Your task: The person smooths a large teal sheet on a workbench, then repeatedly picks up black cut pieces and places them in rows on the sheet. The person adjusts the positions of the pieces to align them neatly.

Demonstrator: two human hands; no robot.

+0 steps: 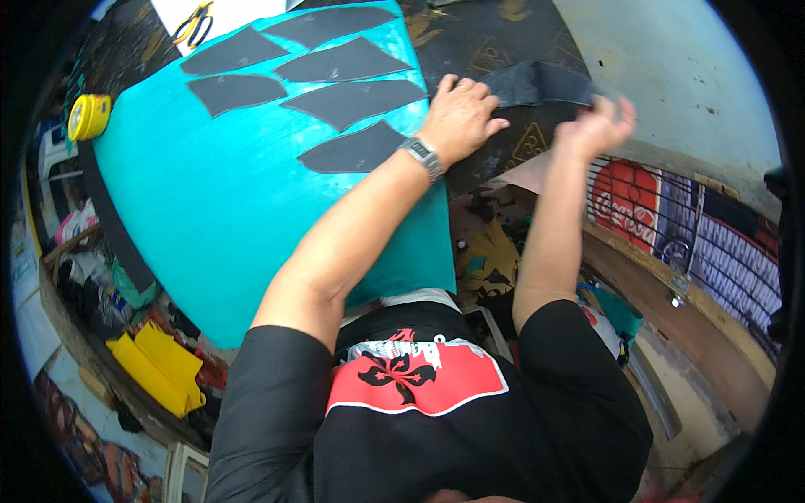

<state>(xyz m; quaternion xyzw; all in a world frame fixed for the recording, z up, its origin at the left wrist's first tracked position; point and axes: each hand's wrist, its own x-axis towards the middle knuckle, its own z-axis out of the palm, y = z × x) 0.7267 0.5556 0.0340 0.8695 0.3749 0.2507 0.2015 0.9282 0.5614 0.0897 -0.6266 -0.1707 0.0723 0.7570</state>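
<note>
My left hand (pixel 461 117), with a metal wristwatch (pixel 421 158) above it, lies at the right edge of a turquoise sheet (pixel 251 226). Its thumb points right, apart from the fingers, beside the left end of a dark grey strip of material (pixel 537 85). My right hand (pixel 594 130) is at the strip's right end, smeared by motion, its fingers apart and nothing visible in them. Several dark grey cut pieces (pixel 352 102) with curved, pointed outlines rest on the turquoise sheet, one (pixel 352 149) close to my left wrist.
Yellow-handled cutters (pixel 194 27) lie on white paper (pixel 239 15) at the far left. A round yellow container (pixel 89 117) stands at the sheet's left edge. Yellow material (pixel 158 369) sits below left. A wire grille (pixel 662 214) runs along the right side.
</note>
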